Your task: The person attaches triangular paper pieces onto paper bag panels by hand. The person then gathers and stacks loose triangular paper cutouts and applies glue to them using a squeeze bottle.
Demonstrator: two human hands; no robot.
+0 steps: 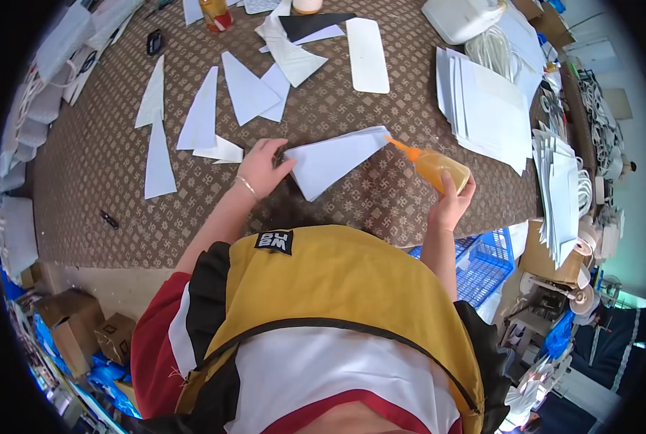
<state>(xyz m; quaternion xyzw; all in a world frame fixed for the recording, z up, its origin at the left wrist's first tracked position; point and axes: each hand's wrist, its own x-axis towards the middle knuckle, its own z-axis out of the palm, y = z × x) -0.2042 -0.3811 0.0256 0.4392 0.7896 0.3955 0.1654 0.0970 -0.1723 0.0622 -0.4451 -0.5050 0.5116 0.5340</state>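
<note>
My right hand [453, 202] grips a squeeze bottle [437, 168] of amber liquid. Its orange nozzle tip is at the narrow right end of a stack of white tapered sheets [337, 160], though contact is hard to judge. By the wide left end of that stack is my left hand [265, 166], thumb and fingers apart, holding nothing. The thumb is very close to the sheets' edge; I cannot tell if it touches. A small white folded piece [221, 150] lies just left of this hand.
Loose white tapered pieces [198, 112] lie on the patterned brown tablecloth [381, 210]. Farther off are a white rounded rectangle [368, 56], a black piece [315, 26] and a jar [216, 14]. White panels [482, 108] are piled at right; a blue basket [486, 267] sits below the table edge.
</note>
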